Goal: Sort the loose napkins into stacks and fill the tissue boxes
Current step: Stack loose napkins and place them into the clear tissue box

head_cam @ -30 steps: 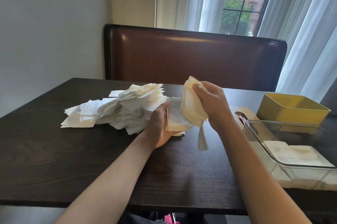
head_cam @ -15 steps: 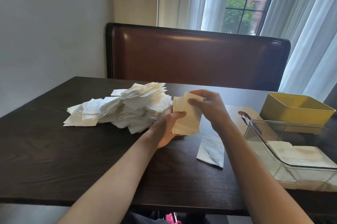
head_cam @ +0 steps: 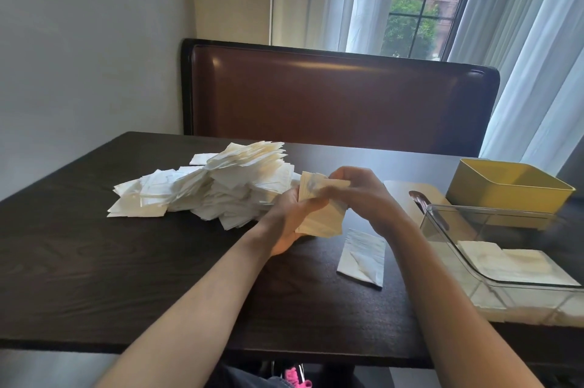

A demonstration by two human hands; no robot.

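Bench (head_cam: 94, 261): dark wood-grain top, carries everything listed below.

Loose napkin heap (head_cam: 215, 188): large, fanned and slumped at the bench's left-centre, touching the left hand's far side. Unsorted bulk of the task; judged that most of the sorting is not yet done.

Yellow box (head_cam: 508, 195): open-topped, far right, behind the clear box. Contents hidden.

Clear box (head_cam: 442, 229): transparent, at the right edge, with flat napkins lying in its bottom. Likely destination for the finished stack.

Held stack (head_cam: 322, 217): small cream bundle standing on edge between both hands, just right of the heap. Top corner is motion-blurred.

Left hand (head_cam: 290, 223): grip closed round the stack's lower left side, palm cupping it.

Right hand (head_cam: 360, 195): grip curled over the stack's upper edge, fingers pinching it.

Stray napkin (head_cam: 363, 258): single sheet lying flat on the bench, just below the stack, apart from both hands.

Handling note: to square the bundle well, tap its lower edge on the bench and press both sides inward evenly. Loose pressure risks further sheets slipping out. Recover the stray sheet before carrying the stack to a box.
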